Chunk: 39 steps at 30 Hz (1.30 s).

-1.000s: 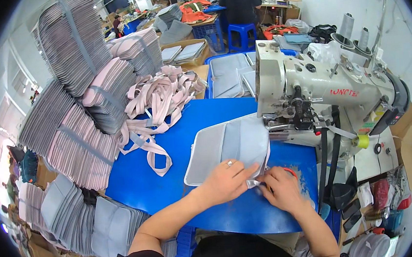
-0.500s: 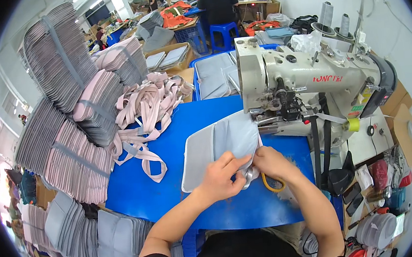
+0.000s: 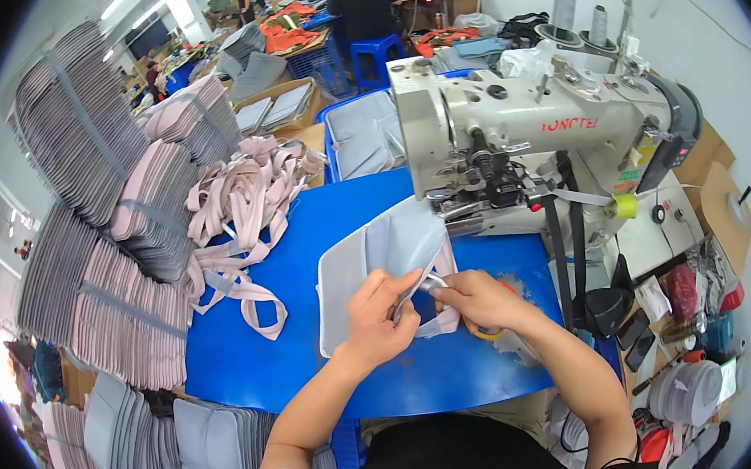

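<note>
A grey fabric panel (image 3: 343, 286) with a paler bluish flap (image 3: 401, 239) lies on the blue tabletop, its far corner by the sewing machine (image 3: 561, 111). My left hand (image 3: 378, 313) is closed on the panel's near right edge, lifting it a little. Beside it my right hand (image 3: 480, 301) is closed round yellow-handled scissors (image 3: 490, 335), mostly hidden under the palm. Something thin and silvery (image 3: 434, 281) shows between my two hands at the panel's edge. A pink strip (image 3: 446, 316) hangs along that edge beneath my hands.
A heap of pink straps (image 3: 242, 192) lies on the blue table (image 3: 318, 391) at the left. Tied stacks of grey and pink panels (image 3: 133, 318) rise beside it. A blue crate of panels (image 3: 362, 133) stands behind. Farther back, a person (image 3: 364, 3) sits on a blue stool.
My hands have lifted the panel's near right edge, baring more of the pink strip below. My right hand has turned, and less of the yellow handle shows. The whole view has shifted slightly.
</note>
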Motion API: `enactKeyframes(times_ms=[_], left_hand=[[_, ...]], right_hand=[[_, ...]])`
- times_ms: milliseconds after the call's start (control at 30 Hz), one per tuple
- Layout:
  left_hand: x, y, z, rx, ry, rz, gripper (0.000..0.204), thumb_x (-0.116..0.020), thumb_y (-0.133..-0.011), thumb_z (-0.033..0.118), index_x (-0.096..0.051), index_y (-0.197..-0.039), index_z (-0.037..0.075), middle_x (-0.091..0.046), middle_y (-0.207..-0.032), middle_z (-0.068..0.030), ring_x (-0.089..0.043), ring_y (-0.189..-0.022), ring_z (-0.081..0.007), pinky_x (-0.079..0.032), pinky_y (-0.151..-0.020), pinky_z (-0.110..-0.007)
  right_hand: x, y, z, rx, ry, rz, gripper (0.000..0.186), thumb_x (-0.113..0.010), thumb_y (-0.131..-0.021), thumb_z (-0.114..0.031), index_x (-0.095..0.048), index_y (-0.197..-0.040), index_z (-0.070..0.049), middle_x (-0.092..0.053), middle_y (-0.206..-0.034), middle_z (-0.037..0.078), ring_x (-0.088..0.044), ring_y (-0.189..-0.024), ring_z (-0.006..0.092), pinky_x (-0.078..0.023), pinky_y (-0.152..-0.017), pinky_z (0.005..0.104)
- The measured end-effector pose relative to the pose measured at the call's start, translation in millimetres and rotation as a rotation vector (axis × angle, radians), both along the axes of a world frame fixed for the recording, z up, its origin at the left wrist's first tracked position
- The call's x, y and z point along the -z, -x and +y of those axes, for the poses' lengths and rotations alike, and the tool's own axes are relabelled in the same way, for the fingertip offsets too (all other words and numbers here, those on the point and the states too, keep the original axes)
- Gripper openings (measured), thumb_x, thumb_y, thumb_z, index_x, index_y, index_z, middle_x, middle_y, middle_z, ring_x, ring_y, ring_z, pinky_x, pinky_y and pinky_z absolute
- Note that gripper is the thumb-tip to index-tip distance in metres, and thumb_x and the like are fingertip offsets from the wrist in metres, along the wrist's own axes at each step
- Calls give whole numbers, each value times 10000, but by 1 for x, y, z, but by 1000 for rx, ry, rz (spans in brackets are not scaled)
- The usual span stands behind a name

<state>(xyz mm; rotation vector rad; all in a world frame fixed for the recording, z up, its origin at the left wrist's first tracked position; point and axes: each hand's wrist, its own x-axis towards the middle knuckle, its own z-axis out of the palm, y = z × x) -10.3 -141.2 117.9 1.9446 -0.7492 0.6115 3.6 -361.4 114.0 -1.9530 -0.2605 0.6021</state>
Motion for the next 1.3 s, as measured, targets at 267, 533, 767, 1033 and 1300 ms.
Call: enactKeyframes(times_ms=[267, 533, 767, 1033, 1300], left_hand=[[10, 8, -15, 26, -165, -57, 543, -722, -721, -45, -734, -1244, 101, -523, -784, -68, -558, -602, -206, -475, -509, -340], [4, -3, -4, 8, -294, -151, 485, -829, -735, 56, -774, -1211, 128, -516, -779, -55, -579, -631, -205, -469, -525, -340], [12, -3, -13, 133, -459, -235, 415, -803, -776, 67, -763, -1189, 87, -516, -780, -36, -568, -575, -186, -452, -481, -336], [5, -9, -28, 143, -638, -297, 425, -799, -771, 88, -741, -1188, 32, -486, -748, -23, -539, -540, -161, -415, -449, -336], [3, -51, -26, 147, -640, -298, 389, -792, -791, 104, -745, -1171, 36, -498, -757, -25, -556, -545, -169, -433, -457, -340]], right_hand=[[-8, -15, 17, -139, 618, -295, 337, -652, -958, -349, -759, -957, -29, -767, -863, 181, -766, -800, 350, -600, -767, 475], [5, 9, 16, 544, 168, -731, 658, -786, -751, -61, -567, -1370, -101, -608, -1179, 182, -652, -1105, 416, -553, -862, 514], [59, 31, 2, 566, -332, -321, 285, -747, -844, -39, -765, -1126, 4, -662, -911, 27, -590, -751, 89, -494, -717, 252], [60, 38, 14, 607, -839, -63, 259, -691, -977, -19, -732, -1228, 28, -685, -1052, 34, -644, -891, 78, -535, -791, 243], [69, -6, 20, 551, -903, -71, 287, -670, -1022, -73, -690, -1291, 23, -743, -1078, 82, -712, -923, 128, -605, -805, 284]])
